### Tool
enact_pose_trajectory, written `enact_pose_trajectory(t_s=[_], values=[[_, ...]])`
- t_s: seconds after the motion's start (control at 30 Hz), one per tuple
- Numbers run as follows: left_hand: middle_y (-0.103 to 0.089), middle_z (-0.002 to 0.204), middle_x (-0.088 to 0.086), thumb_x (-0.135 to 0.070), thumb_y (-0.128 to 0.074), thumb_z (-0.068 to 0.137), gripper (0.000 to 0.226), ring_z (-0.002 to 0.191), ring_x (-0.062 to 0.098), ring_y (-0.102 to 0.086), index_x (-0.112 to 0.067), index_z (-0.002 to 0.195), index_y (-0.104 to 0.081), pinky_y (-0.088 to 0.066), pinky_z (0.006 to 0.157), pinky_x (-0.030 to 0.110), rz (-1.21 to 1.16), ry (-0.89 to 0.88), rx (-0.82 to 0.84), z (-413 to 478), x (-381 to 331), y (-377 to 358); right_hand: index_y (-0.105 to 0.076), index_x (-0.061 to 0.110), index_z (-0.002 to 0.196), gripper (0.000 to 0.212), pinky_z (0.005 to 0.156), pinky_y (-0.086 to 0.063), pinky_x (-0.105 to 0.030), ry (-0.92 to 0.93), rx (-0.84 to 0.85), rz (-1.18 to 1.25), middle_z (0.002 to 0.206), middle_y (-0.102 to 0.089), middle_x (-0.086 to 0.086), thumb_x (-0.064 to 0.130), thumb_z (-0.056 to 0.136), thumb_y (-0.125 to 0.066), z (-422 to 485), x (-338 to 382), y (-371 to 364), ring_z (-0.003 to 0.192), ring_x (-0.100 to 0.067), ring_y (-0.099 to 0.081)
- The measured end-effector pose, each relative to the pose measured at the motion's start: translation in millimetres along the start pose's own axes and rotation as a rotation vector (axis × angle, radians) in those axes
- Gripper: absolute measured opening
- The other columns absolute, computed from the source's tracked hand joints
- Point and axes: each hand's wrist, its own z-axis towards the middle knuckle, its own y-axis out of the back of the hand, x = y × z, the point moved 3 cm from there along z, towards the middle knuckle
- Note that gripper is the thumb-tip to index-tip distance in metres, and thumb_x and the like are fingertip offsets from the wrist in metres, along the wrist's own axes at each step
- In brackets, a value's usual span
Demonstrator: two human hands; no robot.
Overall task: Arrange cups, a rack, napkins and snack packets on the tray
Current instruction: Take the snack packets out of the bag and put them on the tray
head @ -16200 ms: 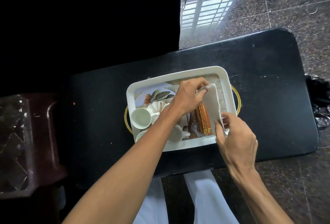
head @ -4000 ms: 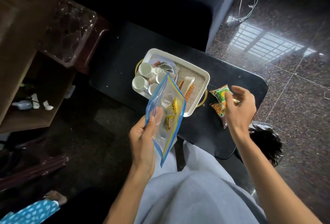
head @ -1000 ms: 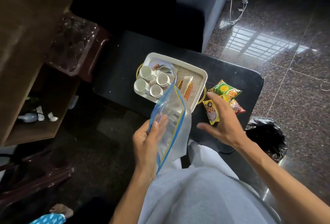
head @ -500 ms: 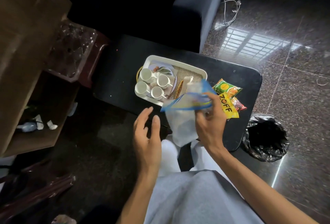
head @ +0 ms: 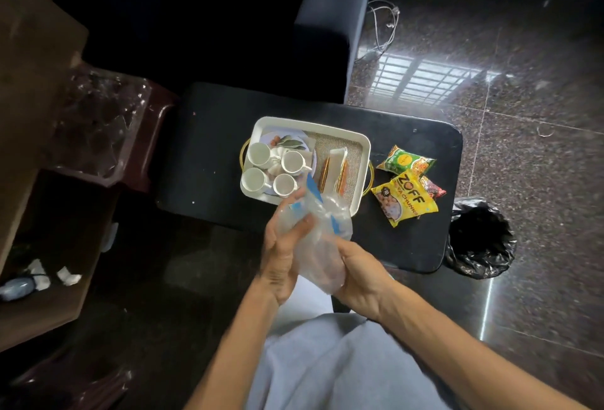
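Observation:
A white tray sits on the black table. Its left half holds several white cups; its right half holds a gold rack with white napkins standing in it. To the right of the tray, on the table, lie three snack packets: a green one, a yellow one and a red one. My left hand and my right hand both grip a crumpled clear zip bag just in front of the tray. The bag looks empty.
A bin lined with a black bag stands at the table's right end. A dark sofa is behind the table, a dark red stool with clear plastic to the left, and a wooden shelf further left.
The yellow packet has left my right hand and now lies on the table beside the other packets. Both hands have closed on the empty zip bag and are crumpling it.

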Motion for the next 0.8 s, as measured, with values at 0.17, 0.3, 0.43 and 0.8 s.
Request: enact_pose_trajectory(t_s=[0.17, 0.3, 0.43, 0.8], values=[[-0.074, 0.109, 0.007, -0.017, -0.076, 0.059, 0.046, 0.096, 0.020, -0.071, -0.021, 0.104, -0.069, -0.062, 0.076, 0.029, 0.291, -0.039, 0.012, 19, -7, 15, -0.076, 0.008, 0.091, 0.010, 0.064, -0.057, -0.031, 0.026, -0.204, -0.488, 0.096, -0.074, -0.015, 0.010, 0.087, -0.067, 11, 5, -1, 0.085, -0.026, -0.067], [-0.074, 0.102, 0.011, -0.011, -0.071, 0.064, 0.027, 0.088, 0.018, -0.072, -0.017, 0.089, -0.065, -0.063, 0.072, 0.036, 0.302, -0.088, -0.062, 33, -8, 4, -0.071, 0.021, 0.087, 0.008, 0.059, -0.050, -0.023, 0.314, -0.363, -0.804, 0.080, -0.071, 0.005, 0.015, 0.086, -0.065, 6, 14, -10, 0.075, -0.014, -0.064], [-0.068, 0.090, 0.008, 0.004, -0.064, 0.073, 0.023, 0.073, 0.004, -0.072, -0.018, 0.079, -0.061, -0.056, 0.056, 0.018, 0.244, -0.129, -0.143, 47, -5, -15, -0.045, 0.025, 0.120, 0.037, 0.085, -0.058, -0.035, 0.528, -0.567, -0.711, 0.123, -0.054, 0.001, 0.017, 0.089, -0.064, -9, 14, -9, 0.102, -0.012, -0.063], [-0.066, 0.111, 0.025, -0.006, -0.048, 0.061, 0.037, 0.098, 0.041, -0.064, -0.010, 0.094, -0.064, -0.063, 0.077, 0.046, 0.224, -0.025, 0.011, 29, 43, -98, -0.062, 0.041, 0.128, 0.059, 0.093, -0.057, -0.041, 0.493, -0.158, -0.881, 0.112, -0.074, 0.012, 0.030, 0.075, -0.085, -69, 65, 66, 0.105, -0.010, -0.069]])
